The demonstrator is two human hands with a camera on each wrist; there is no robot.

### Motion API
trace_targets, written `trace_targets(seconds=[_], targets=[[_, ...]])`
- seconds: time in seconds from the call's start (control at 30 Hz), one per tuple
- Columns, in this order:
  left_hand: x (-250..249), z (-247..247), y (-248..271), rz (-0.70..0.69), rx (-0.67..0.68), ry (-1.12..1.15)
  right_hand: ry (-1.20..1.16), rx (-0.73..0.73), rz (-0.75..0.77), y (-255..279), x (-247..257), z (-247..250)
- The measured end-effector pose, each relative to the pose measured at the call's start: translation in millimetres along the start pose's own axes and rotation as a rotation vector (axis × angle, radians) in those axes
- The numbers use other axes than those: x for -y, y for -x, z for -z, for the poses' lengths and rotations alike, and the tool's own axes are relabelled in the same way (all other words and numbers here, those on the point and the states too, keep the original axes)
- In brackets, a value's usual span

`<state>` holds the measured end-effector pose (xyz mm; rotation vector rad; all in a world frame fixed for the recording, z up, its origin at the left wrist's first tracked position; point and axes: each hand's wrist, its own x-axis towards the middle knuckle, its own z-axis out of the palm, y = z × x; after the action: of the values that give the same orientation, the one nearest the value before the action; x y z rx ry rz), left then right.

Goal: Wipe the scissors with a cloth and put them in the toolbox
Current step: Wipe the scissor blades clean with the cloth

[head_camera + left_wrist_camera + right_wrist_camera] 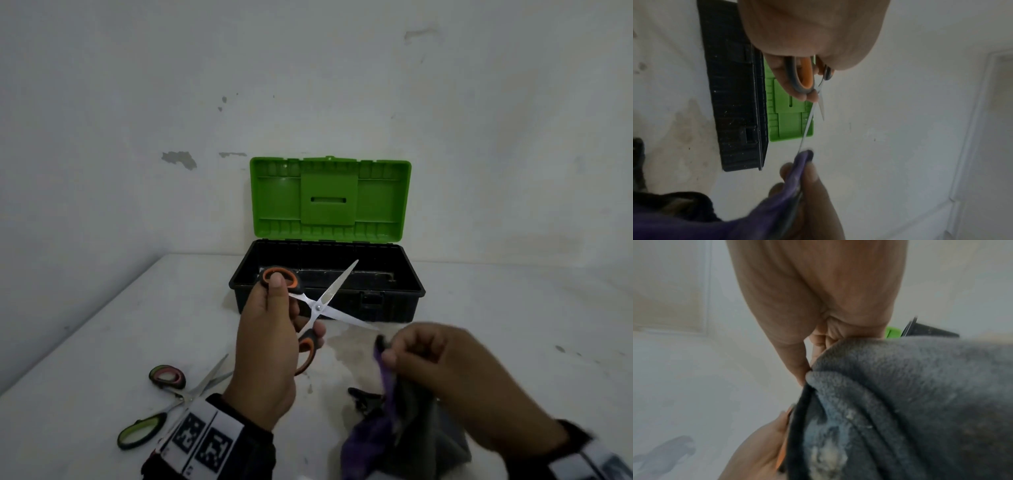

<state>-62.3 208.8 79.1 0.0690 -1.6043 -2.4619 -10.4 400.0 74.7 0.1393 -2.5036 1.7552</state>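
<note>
Left hand (267, 346): thumb through one orange loop, fingers curled round the other, holding the scissors (320, 307) up in front of the toolbox (327, 284), blades spread wide, probably so that each blade can be wiped on its own.
Right hand (442, 368): fingers clamped on a fold of the cloth (394, 425); in the left wrist view the fold meets the tip of the lower blade, which suggests a wipe along it.
Toolbox: on the table (102, 342), green lid (330, 197) up, so the scissors can likely go straight in.
Spare scissors (171, 401): green-handled, lying open on the table to the left.
Count: two pairs of scissors, one cloth, one toolbox.
Stage: wiping, as I judge; nothing stowed yet.
</note>
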Motion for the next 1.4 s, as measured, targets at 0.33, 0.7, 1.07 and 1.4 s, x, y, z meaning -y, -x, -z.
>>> trace_targets(seconds=[0.33, 0.7, 1.07, 1.4], targets=[[9.9, -2.5, 5.8, -0.027, 0.092, -0.151, 0.087, -0.202, 0.250, -30.6, 24.9, 7.1], [12.2, -4.2, 5.7, -0.078, 0.077, -0.190, 0.271, -0.360, 0.386, -27.7, 8.1, -51.9], [17.1, -0.2, 5.6, -0.140, 0.111, -0.199, 0.197, -0.440, 0.328, -37.0, 6.2, -52.1], [19.3, -0.1, 5.0, -0.120, 0.154, -0.191, 0.176, -0.452, 0.264, -42.1, -0.7, -44.5]])
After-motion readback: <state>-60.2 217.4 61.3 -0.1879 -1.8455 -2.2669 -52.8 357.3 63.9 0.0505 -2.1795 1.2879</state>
